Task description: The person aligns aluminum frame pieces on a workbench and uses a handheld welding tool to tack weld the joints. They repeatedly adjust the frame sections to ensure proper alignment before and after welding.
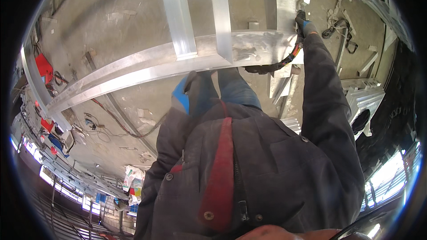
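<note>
My right hand (307,26), in a dark and blue glove, reaches out to the corner of a silvery metal frame (120,76). Its fingers are closed round the upper end of a thick black cable (284,63) with red and yellow bands. This cable curves down over the frame's wide bar and passes along its near edge; what its gripped end joins is hidden by the glove. Low beside my thigh hangs my left hand (180,95) in a blue and grey glove, just short of the frame's near edge. Its fingers are mostly hidden.
Two metal crossbars (178,15) run away from the long bar. Straps (340,29) and metal offcuts lie on the concrete floor to the right, near stacked metal profiles (364,100). Red items (43,67) and loose cables (95,124) lie at left, with a bag (133,180) below.
</note>
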The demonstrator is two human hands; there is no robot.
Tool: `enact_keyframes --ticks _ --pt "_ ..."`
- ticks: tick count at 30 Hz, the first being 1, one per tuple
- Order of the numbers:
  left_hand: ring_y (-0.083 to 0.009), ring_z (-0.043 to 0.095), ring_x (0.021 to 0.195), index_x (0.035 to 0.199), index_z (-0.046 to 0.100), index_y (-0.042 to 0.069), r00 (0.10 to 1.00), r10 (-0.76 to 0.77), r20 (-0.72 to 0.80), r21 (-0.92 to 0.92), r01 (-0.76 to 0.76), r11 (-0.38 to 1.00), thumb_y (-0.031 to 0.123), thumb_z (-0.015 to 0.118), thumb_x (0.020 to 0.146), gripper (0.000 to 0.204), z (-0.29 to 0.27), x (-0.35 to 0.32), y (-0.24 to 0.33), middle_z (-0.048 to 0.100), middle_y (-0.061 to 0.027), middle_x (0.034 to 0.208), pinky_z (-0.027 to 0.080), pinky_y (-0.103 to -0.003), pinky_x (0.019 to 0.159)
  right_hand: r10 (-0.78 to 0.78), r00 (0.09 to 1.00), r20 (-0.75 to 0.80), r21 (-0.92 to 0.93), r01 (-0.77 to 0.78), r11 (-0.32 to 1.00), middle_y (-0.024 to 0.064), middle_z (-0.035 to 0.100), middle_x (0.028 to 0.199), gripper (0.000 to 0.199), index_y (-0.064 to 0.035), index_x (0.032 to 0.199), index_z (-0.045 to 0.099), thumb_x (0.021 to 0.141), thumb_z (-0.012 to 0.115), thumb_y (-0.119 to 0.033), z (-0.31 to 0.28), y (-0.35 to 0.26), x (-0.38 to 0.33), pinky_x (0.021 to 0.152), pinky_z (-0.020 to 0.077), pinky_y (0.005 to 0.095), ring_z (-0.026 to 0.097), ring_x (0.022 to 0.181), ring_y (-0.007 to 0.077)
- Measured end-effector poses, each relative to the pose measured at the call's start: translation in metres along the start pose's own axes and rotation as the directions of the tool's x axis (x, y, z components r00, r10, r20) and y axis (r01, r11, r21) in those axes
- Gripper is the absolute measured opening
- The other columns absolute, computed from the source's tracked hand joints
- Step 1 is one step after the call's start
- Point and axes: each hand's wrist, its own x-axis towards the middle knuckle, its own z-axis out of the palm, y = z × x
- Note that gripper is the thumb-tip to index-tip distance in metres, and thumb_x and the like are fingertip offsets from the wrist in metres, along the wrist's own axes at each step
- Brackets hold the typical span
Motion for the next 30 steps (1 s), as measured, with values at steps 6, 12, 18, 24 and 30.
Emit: enact_keyframes --ticks 6,12,18,24,30 --pt "-0.0214 0.069 0.122 0.138 0.066 -0.001 0.998 0.05 -0.03 0.104 -0.046 0.993 0.017 0.069 0.104 0.039 -0.017 0.03 -0.007 0.072 -0.0145 0.134 0.053 -0.033 0.105 -0.261 0.962 -0.087 -0.623 0.152 0.767 0.0285 0.069 0.13 0.05 -0.0022 0.123 0.071 0.095 0.063 -0.043 0.017 -0.037 -0.063 0.096 0.0564 0.0508 0.069 0.12 0.0434" --pt "-0.0212 0.072 0.114 0.134 0.069 -0.001 0.983 0.156 -0.1 0.108 -0.145 0.984 0.018 0.072 0.102 0.038 -0.033 0.068 0.008 0.076 -0.0151 0.124 0.056 -0.033 0.101 -0.392 0.881 -0.264 -0.73 0.083 0.678 0.0244 0.068 0.137 0.061 -0.0051 0.143 0.055 0.098 0.061 -0.045 0.019 -0.049 -0.134 0.108 0.0496 0.0518 0.067 0.124 0.0419" --pt "-0.0219 0.072 0.107 0.148 0.056 -0.002 0.949 0.114 -0.293 0.017 -0.114 0.993 0.021 0.075 0.099 0.058 -0.064 0.174 0.003 0.073 -0.0166 0.127 0.058 -0.034 0.093 -0.667 0.713 -0.216 -0.282 0.609 0.741 0.0258 0.069 0.133 0.06 -0.0012 0.147 0.056 0.102 0.064 -0.039 0.119 -0.053 -0.202 0.105 0.0508 0.0477 0.065 0.123 0.0445" --pt "-0.0251 0.068 0.106 0.161 0.035 -0.004 0.973 0.046 -0.227 -0.178 -0.088 0.98 0.047 0.077 0.096 0.093 -0.051 0.278 0.008 0.066 -0.0184 0.13 0.057 -0.037 0.089 -0.586 0.809 -0.04 0.006 0.587 0.81 0.0268 0.072 0.123 0.059 -0.0027 0.146 0.053 0.101 0.064 -0.039 0.23 -0.101 -0.263 0.099 0.0519 0.0497 0.068 0.115 0.0448" --pt "-0.0181 0.064 0.097 0.137 0.063 -0.003 0.999 -0.038 0.035 -0.315 0.047 0.948 0.062 0.075 0.093 0.08 -0.025 0.26 0.023 0.069 -0.012 0.112 0.053 -0.034 0.083 -0.523 0.851 -0.053 -0.004 0.523 0.852 0.0272 0.073 0.116 0.062 -0.0044 0.147 0.054 0.097 0.067 -0.04 0.228 -0.119 -0.28 0.094 0.0538 0.0507 0.07 0.108 0.0454"
